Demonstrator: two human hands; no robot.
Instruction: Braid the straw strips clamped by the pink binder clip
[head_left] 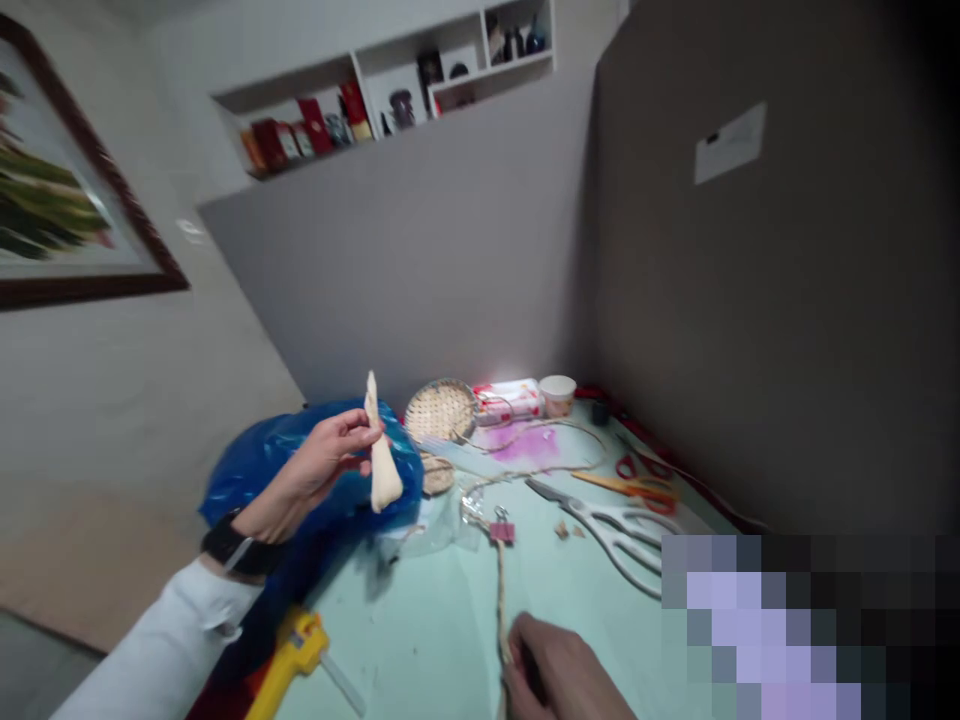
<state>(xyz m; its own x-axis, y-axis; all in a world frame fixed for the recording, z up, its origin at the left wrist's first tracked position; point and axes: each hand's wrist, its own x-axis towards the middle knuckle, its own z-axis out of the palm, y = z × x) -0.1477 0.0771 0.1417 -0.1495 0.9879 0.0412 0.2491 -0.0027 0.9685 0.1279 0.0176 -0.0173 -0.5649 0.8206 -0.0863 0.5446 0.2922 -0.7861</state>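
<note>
My left hand [330,455] is raised at the left, its fingers pinching a pale cream husk-like piece [385,475]. The piece hangs upright, narrow at the top and wide at the bottom. Low in the middle, my right hand [559,665] is closed on a thin twisted straw-coloured cord [502,590]. A pink binder clip [502,531] grips this cord farther up. From the clip, a long stretch of cord loops over the back of the table. Behind my left hand bulges a blue plastic bag [262,465].
On the pale green table [420,620] lie grey-handled scissors [615,530], orange scissors [637,488] and a yellow glue gun [296,650]. At the back stand a woven tray [441,410], a red-and-white roll pack [508,401] and a paper cup [558,396]. Grey partitions [450,260] rise behind and at right.
</note>
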